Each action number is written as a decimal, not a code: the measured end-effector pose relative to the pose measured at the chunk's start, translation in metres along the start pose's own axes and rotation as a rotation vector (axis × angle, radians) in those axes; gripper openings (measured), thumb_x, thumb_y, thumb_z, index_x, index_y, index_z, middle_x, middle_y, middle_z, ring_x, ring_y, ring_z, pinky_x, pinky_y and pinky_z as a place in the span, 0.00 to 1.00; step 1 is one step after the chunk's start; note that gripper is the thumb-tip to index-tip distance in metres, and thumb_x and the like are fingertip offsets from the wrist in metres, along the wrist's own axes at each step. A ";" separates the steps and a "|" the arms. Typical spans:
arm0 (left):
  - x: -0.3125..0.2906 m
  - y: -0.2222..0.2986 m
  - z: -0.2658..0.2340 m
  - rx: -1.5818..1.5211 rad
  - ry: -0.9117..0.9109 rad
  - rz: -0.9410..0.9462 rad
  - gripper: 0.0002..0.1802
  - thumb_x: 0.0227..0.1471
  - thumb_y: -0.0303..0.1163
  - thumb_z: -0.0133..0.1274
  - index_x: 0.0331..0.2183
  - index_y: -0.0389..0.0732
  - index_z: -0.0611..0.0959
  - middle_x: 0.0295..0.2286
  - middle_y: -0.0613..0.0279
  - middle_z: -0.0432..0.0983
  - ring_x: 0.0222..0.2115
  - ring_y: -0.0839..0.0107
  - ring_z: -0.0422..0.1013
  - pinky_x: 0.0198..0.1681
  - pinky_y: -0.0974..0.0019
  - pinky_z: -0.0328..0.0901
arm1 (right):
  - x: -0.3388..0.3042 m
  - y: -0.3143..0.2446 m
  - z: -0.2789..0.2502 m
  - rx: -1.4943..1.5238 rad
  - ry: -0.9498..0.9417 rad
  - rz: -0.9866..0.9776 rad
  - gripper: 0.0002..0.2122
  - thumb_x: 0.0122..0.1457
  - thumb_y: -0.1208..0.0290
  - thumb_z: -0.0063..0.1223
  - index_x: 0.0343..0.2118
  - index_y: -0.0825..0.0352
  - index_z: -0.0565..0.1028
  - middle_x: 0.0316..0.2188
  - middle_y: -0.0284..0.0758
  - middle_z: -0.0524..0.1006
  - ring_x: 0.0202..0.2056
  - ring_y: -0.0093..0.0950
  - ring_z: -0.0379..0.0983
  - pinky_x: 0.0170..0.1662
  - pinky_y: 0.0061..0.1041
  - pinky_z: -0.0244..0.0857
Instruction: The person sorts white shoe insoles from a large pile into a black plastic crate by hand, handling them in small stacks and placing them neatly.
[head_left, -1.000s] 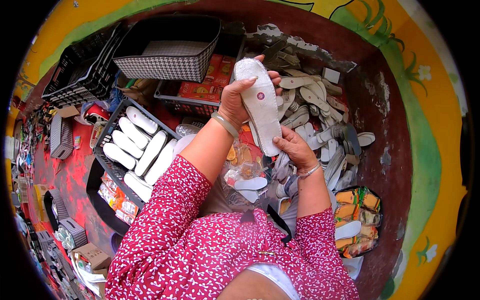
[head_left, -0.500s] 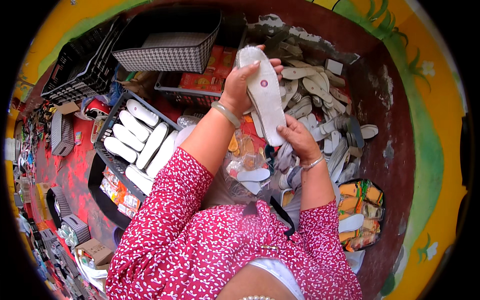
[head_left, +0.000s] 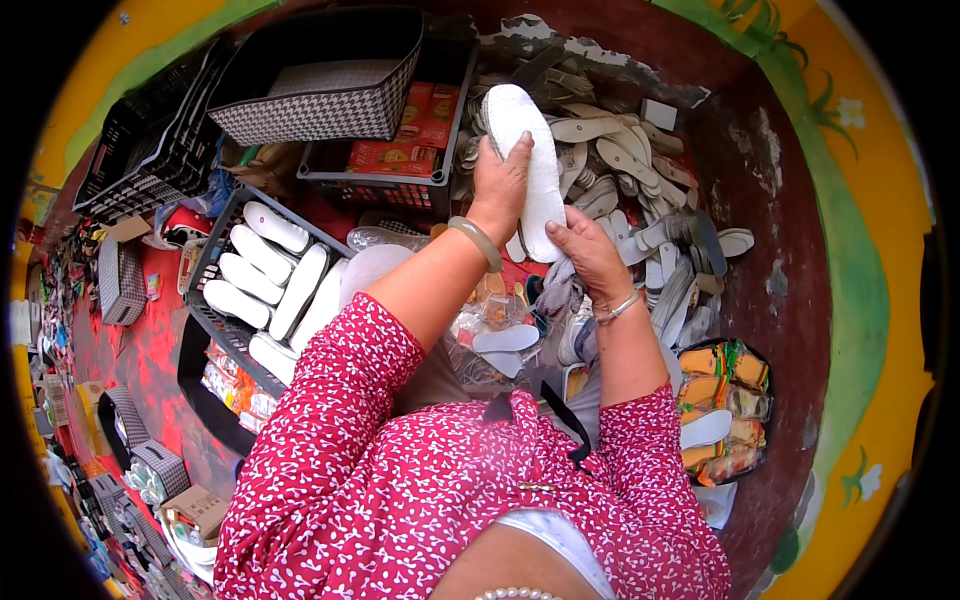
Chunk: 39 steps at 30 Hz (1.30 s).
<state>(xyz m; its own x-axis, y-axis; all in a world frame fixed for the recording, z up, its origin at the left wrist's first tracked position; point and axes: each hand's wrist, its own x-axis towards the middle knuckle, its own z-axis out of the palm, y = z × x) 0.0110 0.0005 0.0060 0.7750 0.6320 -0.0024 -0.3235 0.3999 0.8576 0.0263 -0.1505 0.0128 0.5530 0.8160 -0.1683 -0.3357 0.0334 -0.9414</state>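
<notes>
A white fabric insole (head_left: 527, 165) is held up in front of me, with a plain face showing. My left hand (head_left: 497, 190) grips it along its left edge, thumb laid on the face and fingers behind. The thumb of my right hand (head_left: 590, 250) presses the insole's lower right edge, and the fingers are curled underneath. Whether a second insole lies behind it cannot be seen. Beyond and right of my hands spreads a large pile of insoles (head_left: 630, 165). Below the hands lie a grey cloth (head_left: 562, 288) and pale loose insoles (head_left: 505, 339).
At the left, a dark plastic crate (head_left: 215, 258) holds several white insoles. Farther back stand a checked fabric bin (head_left: 300, 122), a crate with red boxes (head_left: 370, 190) and stacked black crates (head_left: 140, 150). A tray of wrapped orange-and-yellow packages (head_left: 745, 405) sits at the right.
The insole's face with a round red mark no longer shows; a plain white face is toward me. Both hands still hold it, and the view has shifted slightly.
</notes>
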 end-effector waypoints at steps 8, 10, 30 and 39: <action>0.002 0.040 -0.001 -0.101 -0.285 -0.478 0.15 0.55 0.43 0.47 0.36 0.41 0.76 0.23 0.65 0.74 0.19 0.77 0.69 0.21 0.74 0.65 | -0.020 -0.022 -0.088 0.482 0.544 -0.107 0.19 0.61 0.54 0.41 0.40 0.68 0.71 0.36 0.39 0.76 0.35 0.30 0.74 0.40 0.29 0.69; 0.004 0.025 -0.007 -0.116 -0.336 -0.562 0.16 0.55 0.44 0.48 0.35 0.41 0.78 0.22 0.67 0.74 0.18 0.80 0.69 0.20 0.76 0.64 | -0.026 -0.048 -0.086 0.676 0.373 -0.244 0.19 0.59 0.55 0.45 0.42 0.68 0.71 0.39 0.38 0.76 0.41 0.33 0.72 0.47 0.32 0.66; -0.022 -0.004 0.005 -0.122 -0.449 -0.699 0.16 0.57 0.42 0.44 0.39 0.39 0.75 0.23 0.64 0.75 0.19 0.76 0.70 0.19 0.76 0.65 | 0.007 -0.028 -0.038 -0.617 0.716 -0.716 0.11 0.53 0.81 0.52 0.40 0.69 0.74 0.37 0.31 0.74 0.39 0.19 0.69 0.43 0.17 0.63; -0.001 -0.001 -0.009 -0.345 -0.240 -0.693 0.18 0.59 0.44 0.39 0.38 0.38 0.73 0.28 0.58 0.71 0.28 0.68 0.70 0.34 0.65 0.67 | -0.004 -0.022 0.024 -0.750 0.345 -0.741 0.11 0.45 0.85 0.51 0.34 0.68 0.74 0.35 0.36 0.74 0.40 0.32 0.70 0.45 0.26 0.63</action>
<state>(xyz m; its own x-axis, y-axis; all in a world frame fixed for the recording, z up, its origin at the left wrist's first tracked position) 0.0054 0.0050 0.0005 0.9434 0.0210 -0.3310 0.1546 0.8552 0.4948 0.0136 -0.1407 0.0415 0.6475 0.5303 0.5473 0.6482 -0.0057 -0.7614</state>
